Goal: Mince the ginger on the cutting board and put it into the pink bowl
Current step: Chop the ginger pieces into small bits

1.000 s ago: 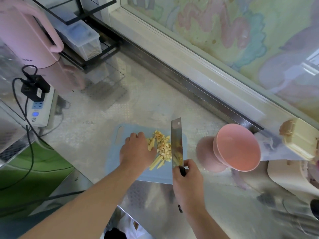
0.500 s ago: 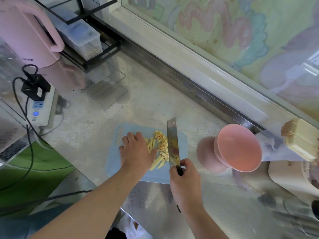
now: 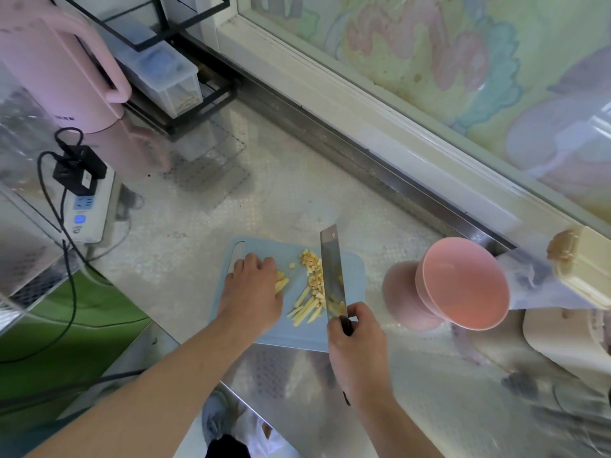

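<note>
At the far left edge of the counter (image 3: 205,206) stands a pink kettle (image 3: 56,71), with a white power strip (image 3: 86,206) just in front of it and a black wire rack (image 3: 185,104) holding a clear container toward the back wall. None of these bears on the job.

Nearer the front edge of the counter lies the pale blue cutting board (image 3: 264,332). The left hand (image 3: 253,289) rests on the board's left half, fingers curled down over a small clump of ginger sticks (image 3: 281,283) that it pins against the board; only the ends of those sticks show from under the fingers.

In the middle of the board lies the rest of the ginger (image 3: 310,292): short diced bits toward the board's far edge, and long uncut sticks toward its near edge (so the mincing looks roughly half done at best, and even the diced bits are coarse). Just right of that pile stands the cleaver (image 3: 332,276), blade on edge and running from the far edge to the near one. The right hand (image 3: 358,355) is wrapped firmly round its dark handle at the board's near right corner.

Right of the board, apart from it, the pink bowl (image 3: 463,285) sits on the counter. It appears empty, so the transfer has not begun. A cream-coloured box (image 3: 585,269) stands at the right edge.
</note>
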`<action>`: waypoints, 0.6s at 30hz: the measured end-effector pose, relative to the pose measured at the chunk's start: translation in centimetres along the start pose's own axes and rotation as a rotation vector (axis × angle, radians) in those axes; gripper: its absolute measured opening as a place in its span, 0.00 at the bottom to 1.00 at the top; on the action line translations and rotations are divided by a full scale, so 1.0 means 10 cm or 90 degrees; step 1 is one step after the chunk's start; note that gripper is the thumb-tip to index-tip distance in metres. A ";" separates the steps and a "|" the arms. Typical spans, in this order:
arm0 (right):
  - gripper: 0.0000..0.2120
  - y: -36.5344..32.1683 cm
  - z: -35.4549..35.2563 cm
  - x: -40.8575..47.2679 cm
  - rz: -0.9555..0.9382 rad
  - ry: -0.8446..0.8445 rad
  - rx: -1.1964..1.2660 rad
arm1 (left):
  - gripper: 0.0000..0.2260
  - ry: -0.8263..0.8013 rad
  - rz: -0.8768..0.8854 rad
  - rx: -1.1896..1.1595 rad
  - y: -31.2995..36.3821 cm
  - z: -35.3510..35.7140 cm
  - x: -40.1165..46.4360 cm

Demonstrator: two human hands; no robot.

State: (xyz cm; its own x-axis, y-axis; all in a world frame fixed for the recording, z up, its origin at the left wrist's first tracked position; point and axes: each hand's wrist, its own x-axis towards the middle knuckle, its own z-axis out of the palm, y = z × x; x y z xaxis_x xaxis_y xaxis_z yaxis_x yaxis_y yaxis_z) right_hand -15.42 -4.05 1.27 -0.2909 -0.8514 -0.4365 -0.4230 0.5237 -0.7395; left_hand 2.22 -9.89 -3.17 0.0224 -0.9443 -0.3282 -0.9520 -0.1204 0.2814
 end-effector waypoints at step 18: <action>0.07 0.12 0.00 0.07 0.000 0.025 -0.009 | 0.13 -0.022 0.084 0.064 0.43 0.19 -0.26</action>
State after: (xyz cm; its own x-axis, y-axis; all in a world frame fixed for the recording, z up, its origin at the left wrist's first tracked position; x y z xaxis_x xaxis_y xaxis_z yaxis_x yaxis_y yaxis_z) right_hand -16.18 -3.99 0.08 -0.3250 -0.8493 -0.4160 -0.4348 0.5248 -0.7318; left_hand -2.54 -7.34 -2.78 -0.1138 -0.9385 -0.3261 -0.9717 0.0368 0.2333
